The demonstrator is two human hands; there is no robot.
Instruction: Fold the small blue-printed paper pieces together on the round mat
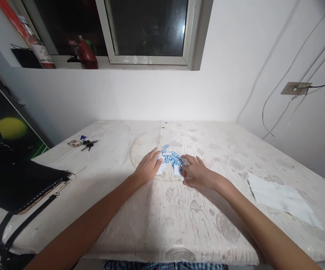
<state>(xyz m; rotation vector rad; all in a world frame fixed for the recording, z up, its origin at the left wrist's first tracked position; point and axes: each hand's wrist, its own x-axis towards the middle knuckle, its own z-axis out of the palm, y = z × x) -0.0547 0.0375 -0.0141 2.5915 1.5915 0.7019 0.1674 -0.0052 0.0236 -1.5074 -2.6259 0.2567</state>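
White wall (151,93) and a dark window (148,30) back the desk (117,157), which wears a pale, patterned cover. Near its middle, straight ahead of me, lies a heap of blue-marked slips (171,157), squarely between my hands. It runs longest crosswise, from one hand to the other, on a slant: its far end, a small group of slips, pokes away from me on the left, and its near end comes down on the right. To my left fingers the heap lies rightward; to my right fingers it lies leftward. Both hands are at its borders, so I can't call either one nearer.

My left hand (149,165) rests palm down at the left border, fingers loose and spread, gripping nothing, the thumb just beside the slips. My right hand (197,173) is bent over the right border, its fingertips overlapping the slips there; whether they pinch one, I cannot tell. White paper shows by each hand, one piece (161,169) beside the left, another (177,171) beside the right.

Farther out, keys (87,145) and a black bag (18,183) lie to my left, well apart from the heap, and a white cloth (283,198) lies to my right.
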